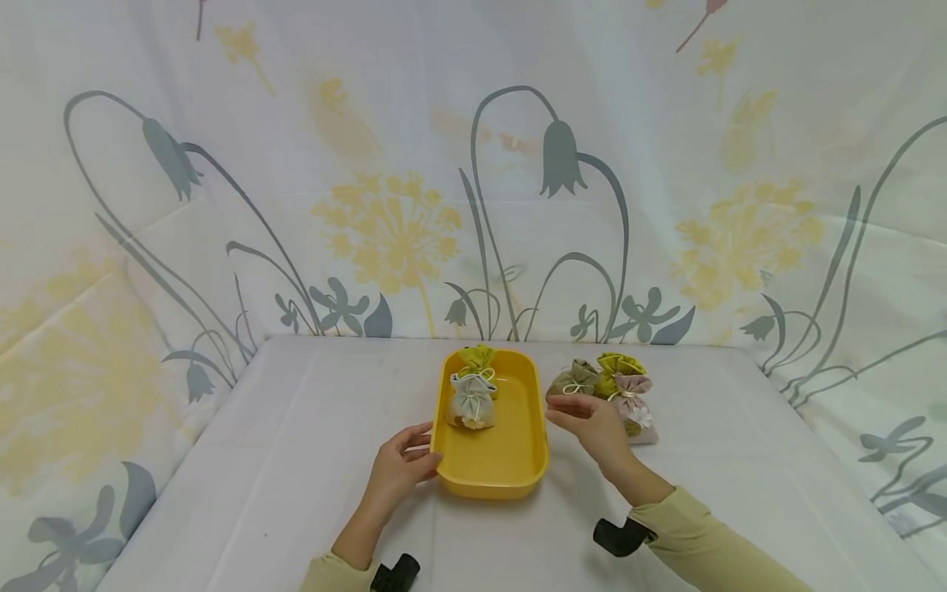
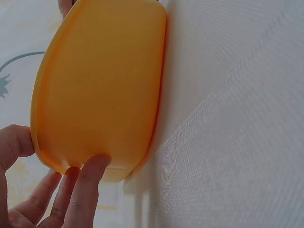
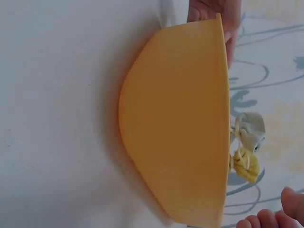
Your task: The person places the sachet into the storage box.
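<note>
A yellow plastic tray [image 1: 488,460] sits on the white-covered table. At its left side my left hand [image 1: 403,467] holds the wall, thumb at the rim and fingers against the outside, as the left wrist view shows [image 2: 76,190]. Inside the tray are two drawstring pouches, a pale grey one [image 1: 472,399] in front of a yellow-green one [image 1: 477,359]. Just beside the right rim is my right hand [image 1: 588,423], fingers loosely bent with nothing between them. Close behind it lie a grey-brown pouch [image 1: 575,378], a yellow-green pouch [image 1: 617,366] and a pink pouch [image 1: 633,395].
White cloth covers the table [image 1: 325,427]. Behind it hangs a curtain [image 1: 414,123] printed with grey and yellow flowers, which also runs along both sides. Black wrist mounts sit at both sleeves.
</note>
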`<state>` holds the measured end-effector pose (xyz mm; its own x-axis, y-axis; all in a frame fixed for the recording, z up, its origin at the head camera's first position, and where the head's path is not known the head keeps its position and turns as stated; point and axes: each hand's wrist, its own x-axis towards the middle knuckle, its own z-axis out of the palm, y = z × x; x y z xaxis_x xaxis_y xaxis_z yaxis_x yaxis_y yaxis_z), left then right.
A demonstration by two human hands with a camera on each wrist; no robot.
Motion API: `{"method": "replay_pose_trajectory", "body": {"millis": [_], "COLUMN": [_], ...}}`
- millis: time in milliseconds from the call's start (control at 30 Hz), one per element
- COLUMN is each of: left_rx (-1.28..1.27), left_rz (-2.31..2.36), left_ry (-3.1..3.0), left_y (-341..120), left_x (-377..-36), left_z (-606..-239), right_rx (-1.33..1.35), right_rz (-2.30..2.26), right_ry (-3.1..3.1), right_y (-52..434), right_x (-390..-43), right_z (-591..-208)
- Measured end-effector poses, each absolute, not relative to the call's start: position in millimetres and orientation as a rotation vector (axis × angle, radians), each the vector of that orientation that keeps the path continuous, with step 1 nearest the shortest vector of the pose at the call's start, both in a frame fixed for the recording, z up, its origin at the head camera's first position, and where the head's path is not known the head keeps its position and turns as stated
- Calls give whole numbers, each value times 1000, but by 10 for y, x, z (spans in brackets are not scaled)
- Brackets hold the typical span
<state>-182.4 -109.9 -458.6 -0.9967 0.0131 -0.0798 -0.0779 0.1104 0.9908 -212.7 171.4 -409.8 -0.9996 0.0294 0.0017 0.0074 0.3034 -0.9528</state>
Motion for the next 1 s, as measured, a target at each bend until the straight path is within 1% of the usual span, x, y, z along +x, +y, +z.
{"method": "replay_pose_trajectory", "body": {"millis": [367,767,1000], "left_rx": [-93,-98,-103], "left_rz": [2036,2028,2021], "left_ry": [2300,2310,2313], "left_y": [-1090,-1085,-1085], "left_x": [-1834,-1822,-1815], "left_z": [-4571,-4561,-4553], "right_rx": [-68,-194,-199], "right_rz": [1802,1626,1552], "right_ry": [-2492,-2508,-2481], "right_y": [1926,2123,2190], "right_x": [-2135,-2253,-2315], "right_z": [-4136,-4192,-4229]}}
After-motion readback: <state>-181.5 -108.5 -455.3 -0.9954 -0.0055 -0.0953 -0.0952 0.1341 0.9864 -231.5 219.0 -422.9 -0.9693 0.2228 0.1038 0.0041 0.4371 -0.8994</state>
